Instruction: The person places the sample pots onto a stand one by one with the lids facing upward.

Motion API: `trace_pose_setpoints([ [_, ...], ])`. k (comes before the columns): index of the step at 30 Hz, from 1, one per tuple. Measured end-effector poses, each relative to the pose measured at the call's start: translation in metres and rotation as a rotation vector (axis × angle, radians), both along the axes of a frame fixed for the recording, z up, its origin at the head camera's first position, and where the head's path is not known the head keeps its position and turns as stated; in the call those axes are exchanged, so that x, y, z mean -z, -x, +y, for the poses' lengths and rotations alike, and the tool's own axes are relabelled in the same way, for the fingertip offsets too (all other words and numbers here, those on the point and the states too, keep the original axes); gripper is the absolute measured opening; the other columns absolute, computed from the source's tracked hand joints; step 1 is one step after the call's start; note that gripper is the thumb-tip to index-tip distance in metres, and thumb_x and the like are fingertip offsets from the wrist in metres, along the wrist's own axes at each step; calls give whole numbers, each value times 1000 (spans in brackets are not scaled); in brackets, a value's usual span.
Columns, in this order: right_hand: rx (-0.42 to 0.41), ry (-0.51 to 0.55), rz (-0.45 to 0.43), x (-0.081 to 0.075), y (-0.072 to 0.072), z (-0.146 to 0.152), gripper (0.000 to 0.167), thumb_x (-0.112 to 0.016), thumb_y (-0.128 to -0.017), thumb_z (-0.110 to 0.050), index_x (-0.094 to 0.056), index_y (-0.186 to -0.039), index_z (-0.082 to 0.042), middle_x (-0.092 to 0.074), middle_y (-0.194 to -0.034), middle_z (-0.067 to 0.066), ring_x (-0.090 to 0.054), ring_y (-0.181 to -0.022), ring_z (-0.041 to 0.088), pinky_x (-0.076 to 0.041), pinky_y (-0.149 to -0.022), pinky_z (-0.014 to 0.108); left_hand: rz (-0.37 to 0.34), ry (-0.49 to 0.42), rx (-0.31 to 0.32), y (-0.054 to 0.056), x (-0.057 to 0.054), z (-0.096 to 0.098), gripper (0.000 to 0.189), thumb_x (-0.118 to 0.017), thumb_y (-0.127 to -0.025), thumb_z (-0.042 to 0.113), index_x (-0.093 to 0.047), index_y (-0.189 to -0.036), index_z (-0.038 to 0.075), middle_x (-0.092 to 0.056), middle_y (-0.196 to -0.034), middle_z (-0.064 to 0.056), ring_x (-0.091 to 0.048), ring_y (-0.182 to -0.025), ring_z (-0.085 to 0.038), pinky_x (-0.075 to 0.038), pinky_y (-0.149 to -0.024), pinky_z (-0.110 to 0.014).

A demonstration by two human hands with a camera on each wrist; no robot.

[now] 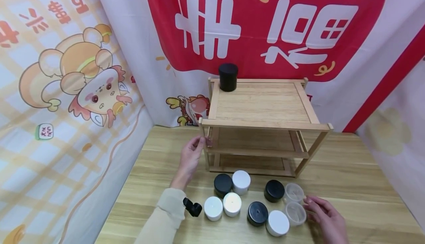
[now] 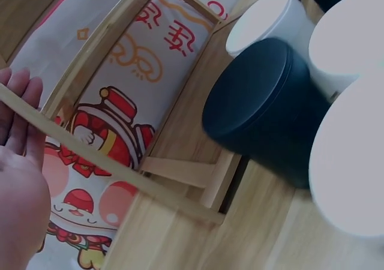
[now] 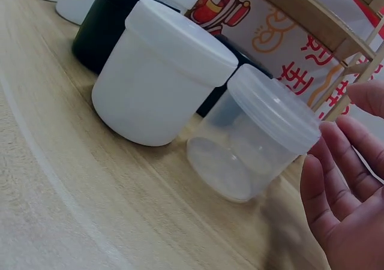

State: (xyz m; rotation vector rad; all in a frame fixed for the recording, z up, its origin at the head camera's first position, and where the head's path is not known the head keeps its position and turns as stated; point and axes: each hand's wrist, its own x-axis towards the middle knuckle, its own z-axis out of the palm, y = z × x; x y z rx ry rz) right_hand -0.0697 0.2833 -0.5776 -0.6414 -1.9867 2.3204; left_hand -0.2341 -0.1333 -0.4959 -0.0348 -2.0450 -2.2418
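Observation:
My left hand (image 1: 190, 157) is at the left front post of a wooden three-tier rack (image 1: 265, 126). In the left wrist view its fingers (image 2: 33, 93) are extended behind the rack's slanted wooden post (image 2: 120, 171). My right hand (image 1: 327, 218) is just right of two clear lidded jars (image 1: 295, 213), with its fingertips close to them. The right wrist view shows one clear jar (image 3: 252, 138) upright, with the loosely bent fingers (image 3: 336, 180) beside its lid. A white jar (image 3: 162, 72) stands next to it.
A black jar (image 1: 228, 78) stands on the rack's top left corner. In front of the rack are several black and white jars, among them a black one (image 1: 274, 191) and a white one (image 1: 277, 223). Printed cloth (image 1: 132, 33) hangs behind and at the left.

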Motion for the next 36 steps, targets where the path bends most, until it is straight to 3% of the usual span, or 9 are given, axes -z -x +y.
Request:
trace_pose_setpoints([
  [4,25,0,-16,4,0,-4,11,-76,-103,-18,-81,-111,-24,-81,-97,-16,-77,-91,2,-64,-78,23,3,33,-69,-2,2,7,38,-63,-110,34,-73,-127,2,-79,-117,-16,-73,-109,-10,-52,-111,-33],
  [8,70,22,13,11,-3,-6,16,-76,-103,-14,-81,-109,-28,-81,-96,-17,-76,-89,1,-64,-76,22,0,28,-101,-4,4,12,40,-63,-109,38,-74,-126,4,-80,-116,-15,-72,-109,-12,-53,-108,-34],
  [12,109,28,96,18,-4,-9,29,-76,-99,-2,-77,-122,-20,-81,-102,-18,-75,-93,-2,-62,-78,17,-16,-9,-103,-4,6,12,43,-65,-107,42,-74,-126,5,-80,-113,-11,-72,-109,-12,-51,-113,-37],
  [16,64,-37,134,25,-5,-10,50,-77,-96,4,-63,-141,-14,-75,-116,-24,-71,-105,-7,-57,-87,9,-24,-36,-85,-3,7,10,50,-66,-105,47,-73,-128,2,-81,-111,-6,-73,-110,-11,-49,-118,-41],
  [19,10,-55,173,30,-5,-11,60,-76,-94,9,-56,-147,-11,-73,-124,-24,-69,-112,-8,-55,-92,9,-22,-45,-74,-3,7,10,54,-66,-104,48,-71,-129,1,-81,-111,-5,-73,-111,-11,-47,-120,-44],
  [22,-12,-49,217,35,-5,-13,64,-74,-92,15,-52,-148,-5,-72,-127,-22,-68,-114,-7,-55,-94,9,-25,-46,-72,-3,7,10,53,-66,-104,48,-71,-129,1,-81,-111,-6,-73,-111,-11,-47,-121,-46],
  [28,-21,-116,182,36,-4,-16,71,-79,-92,9,-46,-154,1,-68,-129,-24,-65,-117,-9,-51,-97,5,-31,-46,-93,-3,4,11,53,-65,-105,48,-71,-129,1,-79,-115,-11,-72,-110,-11,-47,-121,-47],
  [36,-16,-160,200,36,-6,-19,71,-80,-91,9,-46,-154,8,-69,-129,-24,-65,-117,-9,-49,-98,4,-26,-34,-100,-2,6,13,50,-64,-106,45,-71,-129,0,-79,-115,-12,-72,-109,-11,-48,-120,-46],
])
